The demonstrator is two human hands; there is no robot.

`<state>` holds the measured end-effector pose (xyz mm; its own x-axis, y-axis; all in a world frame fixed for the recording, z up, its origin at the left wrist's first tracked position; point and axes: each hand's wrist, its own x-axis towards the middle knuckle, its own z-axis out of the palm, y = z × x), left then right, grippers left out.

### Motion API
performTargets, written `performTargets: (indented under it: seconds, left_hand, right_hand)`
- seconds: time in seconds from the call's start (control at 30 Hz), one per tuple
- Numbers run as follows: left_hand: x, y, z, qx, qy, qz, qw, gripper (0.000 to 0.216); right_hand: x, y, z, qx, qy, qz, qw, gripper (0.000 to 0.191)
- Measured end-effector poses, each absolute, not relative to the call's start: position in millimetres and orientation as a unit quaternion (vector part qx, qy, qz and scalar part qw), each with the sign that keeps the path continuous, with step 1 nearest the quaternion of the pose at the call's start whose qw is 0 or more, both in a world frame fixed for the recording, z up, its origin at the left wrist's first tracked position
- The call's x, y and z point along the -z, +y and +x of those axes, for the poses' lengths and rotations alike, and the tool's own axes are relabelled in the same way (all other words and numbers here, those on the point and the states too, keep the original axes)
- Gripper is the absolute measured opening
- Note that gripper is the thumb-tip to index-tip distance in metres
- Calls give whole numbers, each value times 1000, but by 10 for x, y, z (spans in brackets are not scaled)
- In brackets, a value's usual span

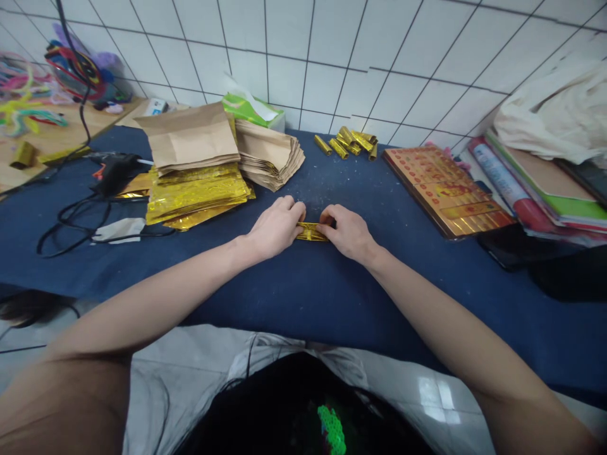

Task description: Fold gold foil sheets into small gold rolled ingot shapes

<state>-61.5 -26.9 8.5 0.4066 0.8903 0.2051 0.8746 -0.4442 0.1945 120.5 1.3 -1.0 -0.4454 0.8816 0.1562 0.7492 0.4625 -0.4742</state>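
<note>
A small folded piece of gold foil paper [310,232] lies on the blue cloth-covered table [308,297], held between both hands. My left hand [275,226] pinches its left end with curled fingers. Its right end is gripped by my right hand [345,231], fingers pressed down on it. Several finished gold rolls [348,143] lie at the table's far edge by the tiled wall. A stack of gold foil sheets [196,197] sits to the left of my hands, with brown paper [190,136] on top of it.
A fanned pile of brown paper [270,158] and a green tissue box [251,109] stand behind. A black glue gun [114,172] with cables lies left. A red-gold printed paper pack [446,189], books [535,183] and a white bag [554,114] fill the right.
</note>
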Motion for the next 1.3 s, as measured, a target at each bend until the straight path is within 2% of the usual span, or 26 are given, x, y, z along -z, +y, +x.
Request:
performTargets:
  seconds: [0.07,0.2,0.33,0.43,0.53,0.63,0.77,0.97,1.3]
  left_hand:
    - [-82,-265,-616,-129,498,857,24,7]
    - [-50,-221,-641,-123,463,877,40,15]
    - [-74,-194,-679,-129,449,879,90,17]
    - [-155,-218,-714,-125,446,877,127,10]
    - [-218,-249,-752,-95,433,886,135,21]
    - [-216,-250,-779,-75,416,897,126,13]
    - [-177,-221,-788,-75,414,899,123,12]
    - [-149,-189,-765,-92,426,891,126,20]
    - [-165,-177,-688,-77,491,860,119,18]
  right_hand:
    - [20,3,1197,-150,-838,-487,198,6]
    - [37,1,1189,-129,-841,-485,204,6]
    - [-28,34,1233,-160,-858,-462,157,9]
    - [-124,36,1302,-196,-876,-423,124,10]
    - [-187,2,1353,-176,-897,-398,83,20]
    - [-190,-36,1360,-132,-912,-384,53,19]
    - [-158,-43,1338,-113,-920,-368,70,13]
    - [-157,37,1319,-163,-918,-353,84,19]
    - [-174,126,1243,-236,-862,-442,83,11]
